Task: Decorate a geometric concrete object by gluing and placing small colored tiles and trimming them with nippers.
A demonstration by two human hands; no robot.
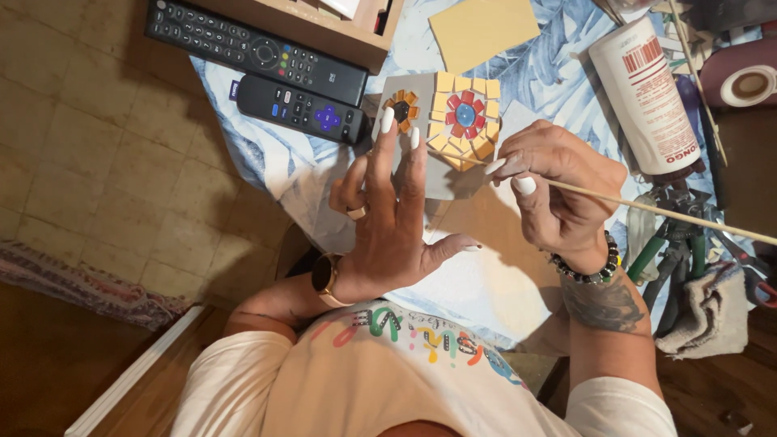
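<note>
Blue leaf-print cloth point(550, 73) covered the work surface, with tan tiled floor point(89, 146) off its edge; all places below are given relative to the mosaic piece.

Head view: the mosaic piece point(463, 121) — a small grey block with yellow tiles around a red-and-blue flower, and a smaller orange flower on its adjoining face — stood on the cloth, centre of frame. Left hand point(392, 218) was spread flat, fingers extended, not gripping; its white-nailed fingertips point(387, 120) pressed the block's grey face just beside the orange flower. A gold ring and a gold watch showed on that hand and wrist. Right hand point(554, 190) pinched a thin wooden stick point(647, 208) between thumb and fingers; the stick's tip reached the lower edge of the yellow tiles, its shaft running away from the piece. A beaded bracelet sat at that wrist.

Two black remotes point(275, 77) lay just beyond the piece on the left-hand side — a yellow sheet point(481, 28) lay beyond it. A white glue bottle point(647, 93) lay past the right hand, with green-handled nippers point(672, 243) and a grey rag point(708, 311) further out.
</note>
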